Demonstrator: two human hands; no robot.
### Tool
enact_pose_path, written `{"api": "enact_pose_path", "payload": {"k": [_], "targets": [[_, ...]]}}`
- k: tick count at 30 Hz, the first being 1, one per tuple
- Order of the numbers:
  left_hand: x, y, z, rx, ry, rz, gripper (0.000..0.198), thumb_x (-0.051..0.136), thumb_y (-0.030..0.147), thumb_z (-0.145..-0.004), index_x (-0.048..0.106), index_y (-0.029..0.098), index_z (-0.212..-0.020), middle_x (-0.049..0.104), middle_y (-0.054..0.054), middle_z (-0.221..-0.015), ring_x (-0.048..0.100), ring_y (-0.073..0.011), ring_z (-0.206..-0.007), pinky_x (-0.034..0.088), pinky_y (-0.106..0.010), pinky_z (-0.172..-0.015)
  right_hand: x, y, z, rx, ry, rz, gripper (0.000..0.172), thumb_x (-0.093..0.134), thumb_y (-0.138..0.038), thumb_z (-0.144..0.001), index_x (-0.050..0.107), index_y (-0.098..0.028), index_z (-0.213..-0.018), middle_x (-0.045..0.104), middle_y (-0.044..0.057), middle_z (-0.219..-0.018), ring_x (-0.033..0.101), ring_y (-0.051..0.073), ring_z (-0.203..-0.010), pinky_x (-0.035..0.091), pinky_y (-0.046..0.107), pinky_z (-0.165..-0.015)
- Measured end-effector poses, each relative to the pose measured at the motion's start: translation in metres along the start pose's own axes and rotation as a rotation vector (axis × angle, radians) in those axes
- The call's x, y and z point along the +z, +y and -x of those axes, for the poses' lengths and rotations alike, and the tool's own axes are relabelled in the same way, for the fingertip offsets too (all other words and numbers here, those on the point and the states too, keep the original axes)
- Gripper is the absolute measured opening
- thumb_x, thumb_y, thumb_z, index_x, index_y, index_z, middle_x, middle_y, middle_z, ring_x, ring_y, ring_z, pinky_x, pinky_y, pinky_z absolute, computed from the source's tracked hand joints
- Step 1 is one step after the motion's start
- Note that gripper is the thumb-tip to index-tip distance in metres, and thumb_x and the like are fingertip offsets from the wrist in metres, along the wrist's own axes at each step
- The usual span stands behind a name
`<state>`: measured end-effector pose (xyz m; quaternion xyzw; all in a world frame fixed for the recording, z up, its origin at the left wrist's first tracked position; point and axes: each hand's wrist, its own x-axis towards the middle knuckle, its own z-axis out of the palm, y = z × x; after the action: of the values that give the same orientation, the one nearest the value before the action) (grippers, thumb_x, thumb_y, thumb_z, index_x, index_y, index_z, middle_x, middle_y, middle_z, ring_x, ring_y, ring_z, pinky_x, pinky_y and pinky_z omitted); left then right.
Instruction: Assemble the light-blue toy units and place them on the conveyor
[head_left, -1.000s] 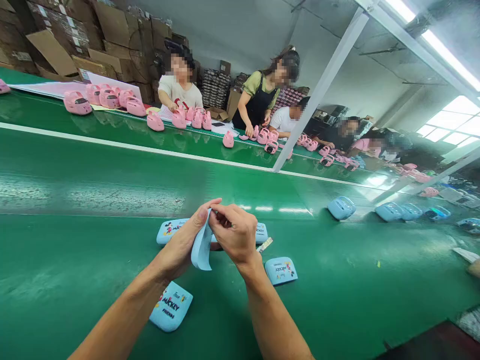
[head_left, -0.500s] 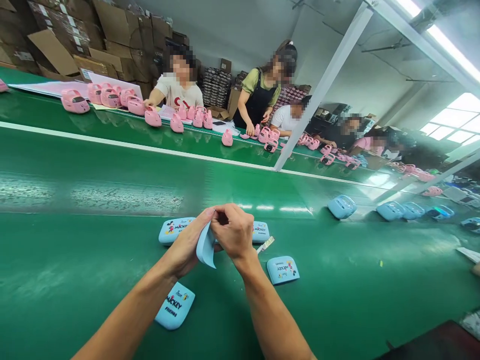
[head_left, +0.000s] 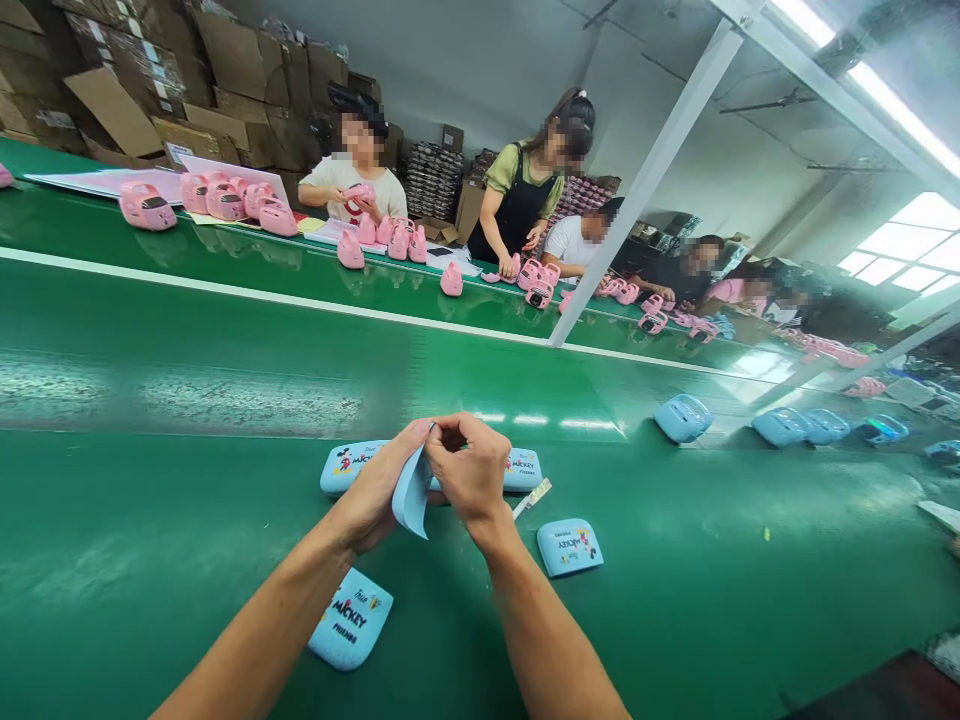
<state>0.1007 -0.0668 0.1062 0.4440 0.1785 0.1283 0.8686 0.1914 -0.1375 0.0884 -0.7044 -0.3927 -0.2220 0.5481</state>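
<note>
The left hand (head_left: 381, 488) and the right hand (head_left: 472, 467) cover parts of the blue piece (head_left: 410, 500) and of the far panels (head_left: 523, 470). The left forearm (head_left: 274, 610) hides one side of the lower panel (head_left: 354, 622). The strip (head_left: 533, 498) has marks too small to read.

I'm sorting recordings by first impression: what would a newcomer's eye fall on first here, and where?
Probably the light-blue curved piece near the centre, held between the left hand and the right hand. Next, the bright pink cases along the far side, near several co-workers. Then the slanting white post, right of centre.
</note>
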Motion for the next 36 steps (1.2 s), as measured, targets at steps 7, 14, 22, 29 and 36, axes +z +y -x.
{"api": "enact_pose_path", "payload": {"k": [7, 14, 22, 29, 36], "targets": [[0.002, 0.004, 0.0, -0.031, -0.018, 0.072, 0.033, 0.07, 0.038, -0.089, 0.071, 0.014, -0.112, 0.077, -0.012, -0.101, 0.072, -0.0209, -0.08, 0.059, -0.026, -0.064, -0.001, -0.007, -0.002, 0.233, -0.025, -0.12, 0.016, 0.059, -0.025, -0.078, 0.071, -0.021, -0.069, 0.071, -0.002, -0.06, 0.063, 0.013, -0.05, 0.052, 0.023, -0.055], [-0.003, 0.012, -0.001, -0.119, -0.074, 0.196, 0.027, 0.058, 0.039, -0.096, 0.065, 0.016, -0.11, 0.076, -0.014, -0.108, 0.075, -0.0299, -0.092, 0.063, -0.046, -0.08, -0.012, 0.004, -0.011, 0.398, -0.034, -0.23, 0.016, 0.062, -0.031, -0.078, 0.071, -0.018, -0.079, 0.071, 0.0, -0.063, 0.067, 0.015, -0.055, 0.055, 0.025, -0.056], [-0.006, 0.015, -0.001, -0.12, -0.053, 0.231, 0.028, 0.057, 0.04, -0.096, 0.068, 0.015, -0.107, 0.076, -0.016, -0.112, 0.074, -0.0322, -0.1, 0.059, -0.053, -0.089, -0.02, -0.003, -0.016, 0.176, -0.128, -0.201, 0.015, 0.061, -0.025, -0.083, 0.073, -0.019, -0.075, 0.073, 0.0, -0.068, 0.067, 0.013, -0.058, 0.056, 0.025, -0.062], [-0.004, 0.011, -0.003, -0.115, -0.045, 0.177, 0.034, 0.059, 0.042, -0.096, 0.072, 0.013, -0.108, 0.078, -0.015, -0.101, 0.075, -0.0287, -0.096, 0.062, -0.042, -0.084, -0.018, 0.004, -0.013, 0.03, -0.224, -0.101, 0.017, 0.064, -0.021, -0.087, 0.081, -0.023, -0.089, 0.075, 0.001, -0.081, 0.065, 0.011, -0.064, 0.054, 0.023, -0.065], [0.003, -0.001, -0.004, -0.092, 0.022, 0.112, 0.025, 0.061, 0.035, -0.096, 0.069, 0.015, -0.11, 0.077, -0.012, -0.099, 0.075, -0.0249, -0.087, 0.064, -0.038, -0.075, -0.012, 0.007, -0.008, -0.026, -0.164, 0.09, 0.014, 0.06, -0.018, -0.085, 0.072, -0.019, -0.077, 0.07, 0.002, -0.077, 0.064, 0.012, -0.065, 0.052, 0.023, -0.065]]}}
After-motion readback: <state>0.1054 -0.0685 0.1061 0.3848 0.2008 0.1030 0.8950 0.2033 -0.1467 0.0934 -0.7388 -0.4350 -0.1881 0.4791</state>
